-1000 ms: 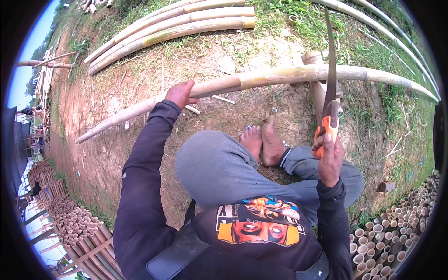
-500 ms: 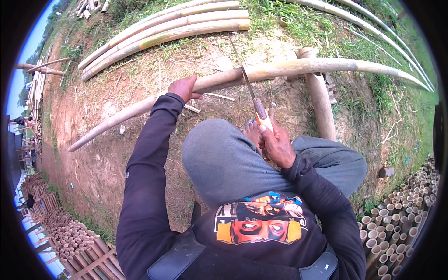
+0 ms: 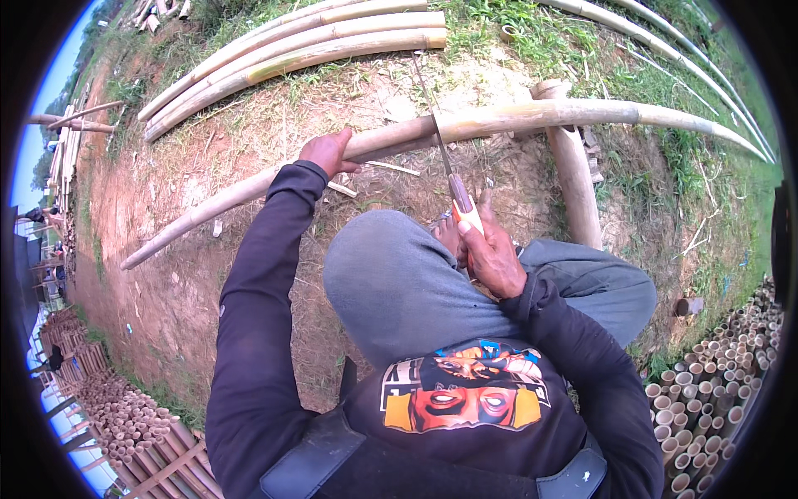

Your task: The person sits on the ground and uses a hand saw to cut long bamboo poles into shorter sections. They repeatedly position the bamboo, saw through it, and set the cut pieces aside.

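Observation:
A long bamboo pole [image 3: 499,121] lies across in front of me, its right part resting on a thick upright bamboo post [image 3: 573,183]. Around the pole, left of the cut, my left hand [image 3: 327,153] is closed. My right hand [image 3: 495,256] grips the orange and brown handle of a hand saw [image 3: 449,162]. The thin blade crosses the pole near its middle, and its tip points away from me. A dark cut line shows where blade and bamboo meet; how deep it goes I cannot tell. My bare foot [image 3: 450,236] is partly hidden behind the saw hand.
Several cut bamboo poles [image 3: 299,62] lie together at the far left. More long poles [image 3: 665,41] run along the far right. Stacked bamboo ends rise at the lower right [image 3: 694,399] and lower left [image 3: 137,416]. A short bamboo piece [image 3: 688,307] lies at right.
The saw has shifted slightly along its stroke across the pole, with my right hand turning a little. My left hand keeps its place on the pole.

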Tool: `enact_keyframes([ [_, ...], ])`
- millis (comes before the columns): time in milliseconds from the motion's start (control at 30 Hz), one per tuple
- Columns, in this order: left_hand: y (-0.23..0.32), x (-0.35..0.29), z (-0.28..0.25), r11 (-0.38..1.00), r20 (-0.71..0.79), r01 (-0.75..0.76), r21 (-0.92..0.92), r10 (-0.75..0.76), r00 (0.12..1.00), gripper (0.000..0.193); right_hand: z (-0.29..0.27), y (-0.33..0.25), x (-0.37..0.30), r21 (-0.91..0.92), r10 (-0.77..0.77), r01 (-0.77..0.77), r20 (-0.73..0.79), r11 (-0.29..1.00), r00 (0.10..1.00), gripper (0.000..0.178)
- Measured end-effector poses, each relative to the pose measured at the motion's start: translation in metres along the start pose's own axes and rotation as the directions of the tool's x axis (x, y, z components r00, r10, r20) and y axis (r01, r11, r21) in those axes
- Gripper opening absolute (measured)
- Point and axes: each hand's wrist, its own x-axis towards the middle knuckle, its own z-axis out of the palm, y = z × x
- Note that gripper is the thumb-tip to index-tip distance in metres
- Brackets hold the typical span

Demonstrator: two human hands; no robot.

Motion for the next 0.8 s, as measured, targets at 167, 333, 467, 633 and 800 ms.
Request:
enact_keyframes([
  [167,-0.001,0.002,0.0,1.0,0.034,0.014,-0.023,-0.013,0.999,0.073,0.004,-0.02,-0.009,0.021,-0.052,0.052,-0.023,0.998,0.998,0.045],
  [333,-0.001,0.001,0.004,1.0,-0.024,-0.022,-0.011,0.022,0.999,0.068,0.003,-0.021,0.002,0.028,-0.056,0.058,-0.059,0.998,0.997,0.05],
  [467,-0.002,0.0,0.004,1.0,0.009,-0.008,0.005,0.008,1.0,0.067,0.001,-0.012,-0.002,0.078,-0.042,0.043,-0.02,0.996,0.999,0.048],
  [633,-0.001,0.002,-0.001,0.998,0.002,-0.039,-0.038,0.039,0.999,0.068,0.009,-0.029,0.006,0.096,0.104,-0.092,-0.13,0.991,0.986,0.039],
  [800,0.0,-0.023,0.024,0.999,-0.261,-0.049,-0.009,0.045,0.964,0.055,-0.021,-0.042,0.025,0.333,-0.081,0.143,-0.194,0.932,0.978,0.042],
])
